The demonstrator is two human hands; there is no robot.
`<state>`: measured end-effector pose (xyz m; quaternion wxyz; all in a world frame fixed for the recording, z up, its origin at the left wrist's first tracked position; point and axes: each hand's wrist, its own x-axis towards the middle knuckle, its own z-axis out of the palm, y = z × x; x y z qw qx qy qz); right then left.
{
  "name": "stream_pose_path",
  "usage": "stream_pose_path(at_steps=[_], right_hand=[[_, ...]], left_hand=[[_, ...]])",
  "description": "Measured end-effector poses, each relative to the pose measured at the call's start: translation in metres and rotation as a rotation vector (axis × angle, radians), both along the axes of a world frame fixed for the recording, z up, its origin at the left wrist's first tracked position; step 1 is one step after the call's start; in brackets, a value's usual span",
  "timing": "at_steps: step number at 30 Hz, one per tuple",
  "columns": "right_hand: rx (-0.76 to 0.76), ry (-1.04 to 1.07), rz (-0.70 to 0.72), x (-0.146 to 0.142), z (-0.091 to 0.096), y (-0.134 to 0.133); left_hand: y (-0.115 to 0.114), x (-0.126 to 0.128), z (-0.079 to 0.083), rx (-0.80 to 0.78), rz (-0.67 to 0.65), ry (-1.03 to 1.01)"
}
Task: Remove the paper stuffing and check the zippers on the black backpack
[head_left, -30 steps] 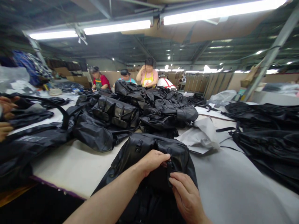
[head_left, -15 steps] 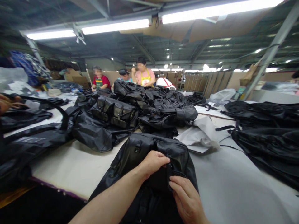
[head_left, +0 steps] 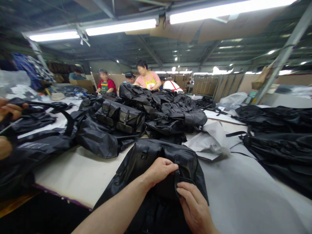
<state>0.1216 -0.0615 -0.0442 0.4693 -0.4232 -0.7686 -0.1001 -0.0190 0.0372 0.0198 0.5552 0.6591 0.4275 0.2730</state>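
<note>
Right now my left hand [head_left: 161, 170] is curled over the upper edge of the black bag [head_left: 151, 154], fingers closed on the leather beside a short black strap [head_left: 176, 183]; my right hand [head_left: 196, 206] pinches that strap between thumb and forefinger, its other fingers folded in. The bag lies at the near edge of the pale worktop [head_left: 73, 175]; beyond it sits a heap of black bags [head_left: 136, 113], with a crumpled grey sheet [head_left: 209, 141] to the right and a co-worker's hand [head_left: 9, 110] at the far left.
</note>
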Motion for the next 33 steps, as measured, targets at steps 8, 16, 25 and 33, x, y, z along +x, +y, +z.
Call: stream_pose_path(at_steps=[8, 16, 25, 33], right_hand=[[-0.022, -0.053, 0.01, 0.003, 0.006, 0.005], [-0.064, 0.129, -0.109, 0.004, 0.02, 0.013], [-0.074, 0.093, -0.049, 0.003, 0.03, 0.017], [-0.207, 0.303, -0.19, 0.002, 0.038, 0.033]], left_hand=[[0.0, 0.0, 0.003, -0.051, 0.019, -0.004], [0.002, 0.003, 0.002, -0.081, 0.03, -0.059], [0.004, 0.007, 0.002, -0.135, 0.087, -0.086], [0.007, 0.006, -0.005, -0.091, 0.024, -0.105]])
